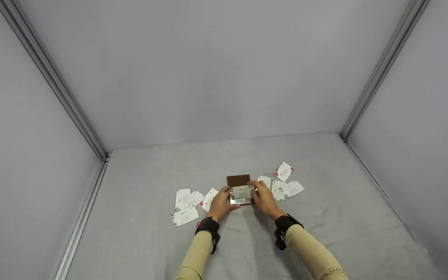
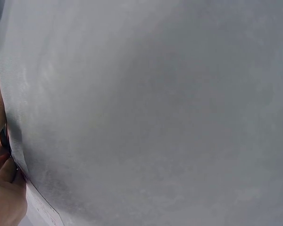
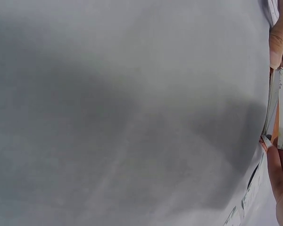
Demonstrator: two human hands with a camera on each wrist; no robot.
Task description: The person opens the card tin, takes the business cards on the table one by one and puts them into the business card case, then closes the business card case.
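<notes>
Grey cloth (image 1: 247, 249) is spread over the table, and plain grey walls are met at the far edge and at both sides. Near the middle of the cloth a small card case (image 1: 240, 190) is held between the two hands. Its brown lid is stood open on the far side, a shiny metal rim is shown along the near edge, and a white card is seen lying in its tray. The case is gripped at its left side by the left hand (image 1: 220, 204), fingers curled round the edge, and at its right side by the right hand (image 1: 263, 200) in the same way. White cards with red corner marks are scattered on the cloth: one group (image 1: 187, 204) to the left of the hands, another (image 1: 284, 182) to the right and a little farther off. Only cloth and fingertips are shown in the wrist views.
</notes>
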